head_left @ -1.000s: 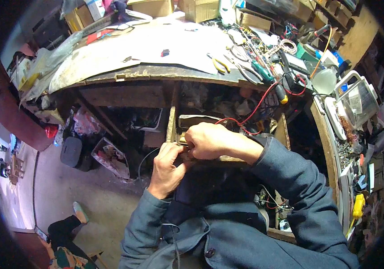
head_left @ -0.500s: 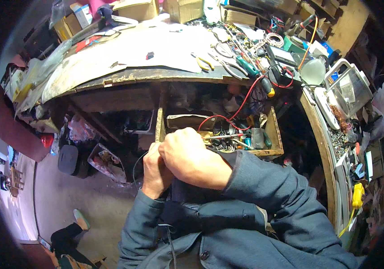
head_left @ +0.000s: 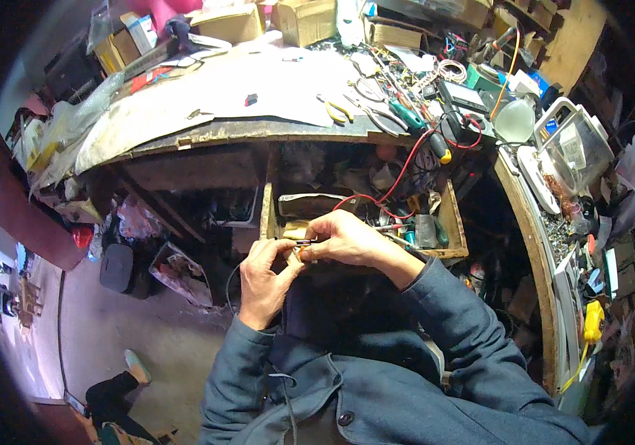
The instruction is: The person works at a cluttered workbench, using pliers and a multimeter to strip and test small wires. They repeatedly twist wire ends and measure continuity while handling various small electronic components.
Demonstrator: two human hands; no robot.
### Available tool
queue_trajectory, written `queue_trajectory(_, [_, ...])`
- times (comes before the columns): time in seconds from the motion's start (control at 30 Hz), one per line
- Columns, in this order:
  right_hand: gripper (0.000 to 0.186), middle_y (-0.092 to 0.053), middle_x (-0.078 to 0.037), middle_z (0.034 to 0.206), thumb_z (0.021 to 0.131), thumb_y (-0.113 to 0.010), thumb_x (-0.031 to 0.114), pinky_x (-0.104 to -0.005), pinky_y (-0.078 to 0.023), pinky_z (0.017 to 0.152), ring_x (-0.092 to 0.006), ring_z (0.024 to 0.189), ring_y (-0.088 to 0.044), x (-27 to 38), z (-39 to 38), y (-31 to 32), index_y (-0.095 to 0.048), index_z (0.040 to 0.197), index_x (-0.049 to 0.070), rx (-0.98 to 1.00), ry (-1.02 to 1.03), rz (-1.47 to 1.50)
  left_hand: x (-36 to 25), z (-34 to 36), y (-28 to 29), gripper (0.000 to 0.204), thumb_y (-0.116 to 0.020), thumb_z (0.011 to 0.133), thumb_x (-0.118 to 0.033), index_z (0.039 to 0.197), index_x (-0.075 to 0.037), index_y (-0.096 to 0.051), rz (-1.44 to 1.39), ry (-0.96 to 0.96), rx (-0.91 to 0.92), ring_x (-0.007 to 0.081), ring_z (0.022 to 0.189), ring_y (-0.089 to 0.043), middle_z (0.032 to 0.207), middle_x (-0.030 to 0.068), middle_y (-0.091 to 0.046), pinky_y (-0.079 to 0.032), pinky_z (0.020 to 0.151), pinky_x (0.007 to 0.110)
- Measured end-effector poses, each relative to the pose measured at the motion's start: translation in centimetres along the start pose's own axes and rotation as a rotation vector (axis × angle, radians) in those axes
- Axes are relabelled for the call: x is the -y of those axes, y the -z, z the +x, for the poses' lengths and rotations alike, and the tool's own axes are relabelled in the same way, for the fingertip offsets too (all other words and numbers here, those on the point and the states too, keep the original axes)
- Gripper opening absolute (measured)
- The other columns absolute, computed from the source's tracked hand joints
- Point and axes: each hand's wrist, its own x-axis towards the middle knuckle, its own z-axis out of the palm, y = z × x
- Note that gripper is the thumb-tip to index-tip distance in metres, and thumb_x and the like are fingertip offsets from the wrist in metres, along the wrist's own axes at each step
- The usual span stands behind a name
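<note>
Above the front of the open wooden drawer, both my hands meet at a small, dark, thin piece. My left hand pinches its left end between thumb and fingers. From the other side, the fingertips of my right hand close on it. Its exact kind is too small to tell. Beside my left hand hangs a thin grey cable; whether it joins the piece I cannot tell. Tools and small parts fill the drawer behind my right hand, partly covered by it.
On the bench paper lie yellow-handled pliers, with a green screwdriver farther right. A red wire droops from the bench into the drawer. Clutter crowds the right side. Another person's leg shows at lower left.
My right hand has turned and drawn back from over my left hand, so the small dark piece between the fingertips now shows. The view has shifted slightly.
</note>
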Motion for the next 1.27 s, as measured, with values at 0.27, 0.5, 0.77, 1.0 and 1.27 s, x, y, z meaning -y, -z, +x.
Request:
queue_trajectory(0.27, [0.020,-0.069,0.000,0.081,0.090,-0.079,0.021,-0.0252,-0.047,0.063,-0.0065,0.072,-0.060,-1.5,-0.1,0.5,-0.072,0.094,0.003,0.042,0.075,0.332,-0.2,-0.2,0.3,0.033,-0.080,0.077,0.004,0.108,-0.002,-0.071,-0.158,0.102,0.029,0.0150,0.096,-0.068,0.106,0.0072,-0.072,-0.054,0.085,0.029])
queue_trajectory(0.5, [0.016,-0.072,-0.002,0.086,0.093,-0.076,0.016,-0.0240,-0.049,0.066,-0.0072,0.075,-0.063,-2.2,-0.5,0.4,-0.070,0.099,0.003,0.053,0.133,0.502,1.5,-1.1,0.8,0.040,-0.074,0.084,0.011,0.121,0.000,-0.064,-0.560,0.186,0.047,0.0170,0.114,-0.067,0.127,0.0104,-0.069,-0.050,0.104,0.031])
queue_trajectory(0.77, [0.017,-0.072,-0.001,0.087,0.095,-0.075,0.019,-0.0224,-0.047,0.064,-0.0051,0.074,-0.062,-1.6,-1.3,0.6,-0.070,0.100,0.004,0.044,0.095,0.508,1.3,-1.0,1.4,0.043,-0.067,0.089,0.014,0.128,0.002,-0.054,-0.731,0.294,0.064,0.0223,0.127,-0.060,0.138,0.0169,-0.062,-0.049,0.108,0.034])
queue_trajectory(1.0, [0.018,-0.072,-0.002,0.086,0.094,-0.074,0.017,-0.0271,-0.051,0.074,-0.0083,0.080,-0.063,-2.0,-1.1,0.2,-0.071,0.098,0.000,-0.022,0.202,0.374,1.1,-0.9,1.3,0.043,-0.069,0.089,0.010,0.128,0.001,-0.055,-0.735,0.337,0.061,0.0236,0.120,-0.065,0.131,0.0175,-0.067,-0.054,0.103,0.035])
queue_trajectory(1.27, [0.025,-0.074,-0.005,0.089,0.090,-0.079,0.026,-0.0288,-0.052,0.077,-0.0101,0.084,-0.064,-2.9,-0.6,-0.2,-0.073,0.103,0.005,-0.070,0.239,0.278,2.3,-1.3,1.1,0.041,-0.071,0.091,0.006,0.128,-0.002,-0.056,-0.647,0.252,0.083,0.0228,0.118,-0.066,0.127,0.0161,-0.068,-0.054,0.101,0.034])
